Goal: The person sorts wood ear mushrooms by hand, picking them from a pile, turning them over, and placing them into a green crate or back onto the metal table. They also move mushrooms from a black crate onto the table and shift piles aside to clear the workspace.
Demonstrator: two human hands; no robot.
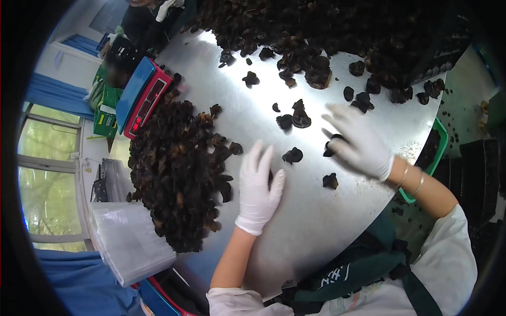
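Observation:
My left hand [261, 187], in a white glove, is over the metal table [305, 226] with its fingers apart; a bit of something dark shows between thumb and fingers. My right hand [358, 142], also gloved and blurred by motion, has a dark fungus-like piece [333, 145] at its thumb and fingers. Between the hands lies a single dark piece [292, 155], with another [330, 181] below my right hand. Two more pieces [301, 116] touch each other farther up. A heap of dark pieces [176, 168] is left of my left hand.
A larger dark heap [337, 21] covers the table's far side. A red and blue scale [145, 100] stands at the left, above clear plastic bags [129, 237]. A green-rimmed basket [441, 145] is below the table's right edge. Another person's gloved hand [164, 9] shows at the top left.

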